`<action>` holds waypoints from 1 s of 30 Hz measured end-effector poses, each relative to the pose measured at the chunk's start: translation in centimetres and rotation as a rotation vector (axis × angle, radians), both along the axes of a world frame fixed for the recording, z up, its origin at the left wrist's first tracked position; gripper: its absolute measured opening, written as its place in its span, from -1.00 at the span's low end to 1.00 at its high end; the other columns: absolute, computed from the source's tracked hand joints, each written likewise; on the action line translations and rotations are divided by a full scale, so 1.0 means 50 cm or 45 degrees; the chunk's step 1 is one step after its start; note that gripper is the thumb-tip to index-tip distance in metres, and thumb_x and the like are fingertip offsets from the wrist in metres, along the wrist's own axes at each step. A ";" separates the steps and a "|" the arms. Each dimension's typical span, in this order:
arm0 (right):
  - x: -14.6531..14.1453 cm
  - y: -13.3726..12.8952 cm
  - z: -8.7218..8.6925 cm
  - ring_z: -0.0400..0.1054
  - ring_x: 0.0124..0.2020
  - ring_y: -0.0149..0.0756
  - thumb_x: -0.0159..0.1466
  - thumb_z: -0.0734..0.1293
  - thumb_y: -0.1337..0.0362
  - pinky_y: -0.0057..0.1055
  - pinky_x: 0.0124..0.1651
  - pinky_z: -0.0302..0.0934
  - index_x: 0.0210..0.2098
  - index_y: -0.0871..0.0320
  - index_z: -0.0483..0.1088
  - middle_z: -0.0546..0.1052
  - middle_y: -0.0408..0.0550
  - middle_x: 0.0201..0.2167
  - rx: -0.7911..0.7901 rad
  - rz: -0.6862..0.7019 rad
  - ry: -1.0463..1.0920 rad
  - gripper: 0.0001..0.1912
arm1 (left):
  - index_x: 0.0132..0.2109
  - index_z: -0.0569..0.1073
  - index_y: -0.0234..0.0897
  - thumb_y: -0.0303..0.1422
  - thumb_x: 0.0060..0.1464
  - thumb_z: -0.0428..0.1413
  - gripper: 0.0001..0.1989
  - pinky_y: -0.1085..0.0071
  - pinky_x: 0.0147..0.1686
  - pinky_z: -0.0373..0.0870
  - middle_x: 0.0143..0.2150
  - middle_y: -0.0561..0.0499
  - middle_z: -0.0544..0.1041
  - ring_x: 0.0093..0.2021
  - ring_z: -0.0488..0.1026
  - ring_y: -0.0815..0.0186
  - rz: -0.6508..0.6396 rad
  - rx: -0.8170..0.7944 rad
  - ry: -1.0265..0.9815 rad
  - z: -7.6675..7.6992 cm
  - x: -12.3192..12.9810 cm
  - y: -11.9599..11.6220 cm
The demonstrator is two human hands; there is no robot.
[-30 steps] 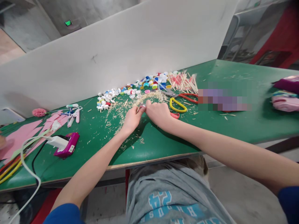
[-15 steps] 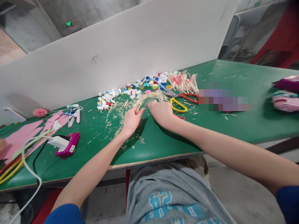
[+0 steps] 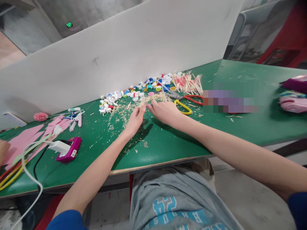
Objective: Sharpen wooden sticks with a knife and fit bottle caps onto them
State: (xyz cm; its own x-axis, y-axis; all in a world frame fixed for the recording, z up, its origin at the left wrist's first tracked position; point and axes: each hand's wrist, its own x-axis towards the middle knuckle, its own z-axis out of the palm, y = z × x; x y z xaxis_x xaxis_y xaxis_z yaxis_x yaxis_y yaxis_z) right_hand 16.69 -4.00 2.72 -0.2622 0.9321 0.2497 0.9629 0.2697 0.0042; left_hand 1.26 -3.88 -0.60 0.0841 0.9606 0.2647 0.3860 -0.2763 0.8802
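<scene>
My left hand (image 3: 135, 120) is closed, thumb against the curled fingers, over the green table (image 3: 163, 145). Whatever it pinches is too small to name. Close to its right, my right hand (image 3: 165, 111) has bent fingers, their tips meeting the left thumb. I cannot make out what is between them. Thin pale wood shavings (image 3: 120, 115) lie scattered under and around both hands. Just beyond my right wrist are scissors with red handles (image 3: 193, 99) and a yellow handle loop (image 3: 184, 109). Plastic bottle caps (image 3: 134, 94) in several colours are heaped behind the hands.
A pile of wooden sticks (image 3: 189, 83) lies by the white partition (image 3: 144, 48). On the left are a magenta power adapter (image 3: 75, 148) with a white cable, pink paper (image 3: 22, 140) and a pink flower (image 3: 40, 117). Another person's hand (image 3: 3, 150) shows at the left edge.
My right hand has shifted slightly left, so its fingertips now meet my left thumb, where a small gap was before. The other person's hand shows more at the left edge.
</scene>
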 end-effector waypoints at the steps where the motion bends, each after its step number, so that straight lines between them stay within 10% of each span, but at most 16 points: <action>1: -0.002 -0.001 -0.002 0.42 -0.21 -0.32 0.40 0.20 -0.01 -0.23 -0.12 0.37 0.09 0.20 0.33 0.49 -0.02 -0.17 -0.004 0.033 0.000 -0.54 | -0.38 0.23 -0.24 0.12 0.19 -0.08 -0.51 0.46 -0.45 0.12 -0.52 0.15 0.12 -0.51 0.12 0.45 -0.022 -0.005 -0.009 0.001 0.002 -0.001; 30: -0.023 -0.008 -0.019 0.41 -0.17 -0.30 0.38 0.26 0.06 -0.25 -0.14 0.38 0.07 0.21 0.34 0.47 0.01 -0.10 0.042 0.002 -0.114 -0.59 | -0.40 0.36 -0.28 -0.02 0.09 0.16 -0.61 0.45 -0.49 -0.05 -0.64 0.20 0.12 -0.60 0.05 0.48 0.030 -0.105 0.128 0.007 0.002 -0.010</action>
State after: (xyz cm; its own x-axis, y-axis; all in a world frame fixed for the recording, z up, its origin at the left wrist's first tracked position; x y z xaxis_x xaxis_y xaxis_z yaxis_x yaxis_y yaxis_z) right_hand 15.55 -4.40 1.79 -0.2861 0.9234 0.2561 0.9579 0.2693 0.0991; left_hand 1.37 -4.39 -0.26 0.0831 0.9809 0.1761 0.4790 -0.1943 0.8561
